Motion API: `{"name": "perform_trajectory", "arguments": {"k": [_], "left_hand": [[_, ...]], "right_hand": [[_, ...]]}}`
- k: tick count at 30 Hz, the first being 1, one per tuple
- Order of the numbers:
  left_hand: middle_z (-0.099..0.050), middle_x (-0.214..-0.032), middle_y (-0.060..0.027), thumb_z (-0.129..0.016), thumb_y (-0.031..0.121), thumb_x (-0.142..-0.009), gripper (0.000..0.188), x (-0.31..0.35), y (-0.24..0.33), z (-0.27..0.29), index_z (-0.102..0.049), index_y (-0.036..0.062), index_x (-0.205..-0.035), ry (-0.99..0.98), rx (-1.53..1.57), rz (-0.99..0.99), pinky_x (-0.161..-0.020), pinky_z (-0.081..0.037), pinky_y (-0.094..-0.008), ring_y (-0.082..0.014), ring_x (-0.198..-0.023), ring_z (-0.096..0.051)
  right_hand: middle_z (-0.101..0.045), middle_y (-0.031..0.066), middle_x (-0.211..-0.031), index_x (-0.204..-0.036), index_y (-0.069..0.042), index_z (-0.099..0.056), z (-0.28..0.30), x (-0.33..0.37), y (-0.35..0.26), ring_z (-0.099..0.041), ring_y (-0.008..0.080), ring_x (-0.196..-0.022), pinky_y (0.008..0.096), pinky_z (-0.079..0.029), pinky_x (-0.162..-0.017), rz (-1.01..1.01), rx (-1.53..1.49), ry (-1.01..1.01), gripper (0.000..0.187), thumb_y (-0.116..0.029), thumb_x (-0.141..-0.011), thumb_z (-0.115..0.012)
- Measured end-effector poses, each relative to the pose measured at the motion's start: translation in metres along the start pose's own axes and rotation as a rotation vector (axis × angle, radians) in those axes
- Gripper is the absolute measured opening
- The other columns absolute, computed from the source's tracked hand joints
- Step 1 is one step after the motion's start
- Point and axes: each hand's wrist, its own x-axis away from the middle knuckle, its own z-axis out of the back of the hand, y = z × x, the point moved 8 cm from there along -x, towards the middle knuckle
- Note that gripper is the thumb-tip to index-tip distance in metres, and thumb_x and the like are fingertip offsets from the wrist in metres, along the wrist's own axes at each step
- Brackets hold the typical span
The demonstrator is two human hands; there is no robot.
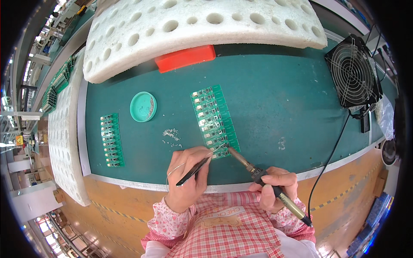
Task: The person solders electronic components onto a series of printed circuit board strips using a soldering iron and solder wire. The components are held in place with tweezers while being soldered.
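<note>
A green panel of joined circuit boards (pixel 220 120), set with rows of small white and dark parts, lies in front of me. My left hand (pixel 186 178) pinches black tweezers (pixel 192 173), their tips at the panel's near end. A thin length of solder wire (pixel 175 169) loops by the same fingers; how it is gripped is partly hidden. In my right hand (pixel 278 185) is a soldering iron (pixel 256 173), its tip touching or just over the near end of the panel. Tiny loose silvery parts (pixel 172 134) are scattered left of the panel.
A second board panel (pixel 112 142) lies at the left, near a round teal dish (pixel 133 105) with tiny parts inside. White perforated foam (pixel 193 32) spans the back above a red box (pixel 185 59). A black fan (pixel 353 71) stands right; a black cord (pixel 329 167) crosses the front edge.
</note>
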Motion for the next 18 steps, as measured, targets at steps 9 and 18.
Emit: {"name": "perform_trajectory", "arguments": {"k": [9,18], "left_hand": [[-0.071,-0.098,-0.0116,-0.071,-0.006,-0.082,0.023,0.0005,-0.0003,-0.0006,-0.067,0.0043,-0.103,-0.002,-0.003,-0.003,-0.074,-0.050,-0.0343,-0.0275,-0.083,-0.066],[-0.071,-0.099,-0.0117,-0.071,-0.006,-0.082,0.024,0.0006,0.0000,0.0000,-0.067,0.0040,-0.104,0.000,0.000,-0.001,-0.075,-0.050,-0.0344,-0.0276,-0.084,-0.066]], "right_hand": [[-0.069,0.0124,-0.066,-0.115,0.001,-0.050,0.0004,-0.0014,0.0032,-0.064,0.0170,-0.049,0.0305,-0.051,-0.047,-0.011,-0.107,-0.063,0.026,-0.004,-0.092,-0.063],[-0.069,0.0117,-0.066,-0.113,0.000,-0.050,-0.0001,0.0003,0.0048,-0.068,0.0186,-0.052,0.0315,-0.052,-0.046,-0.011,-0.140,-0.060,0.025,-0.003,-0.092,-0.062]]}}
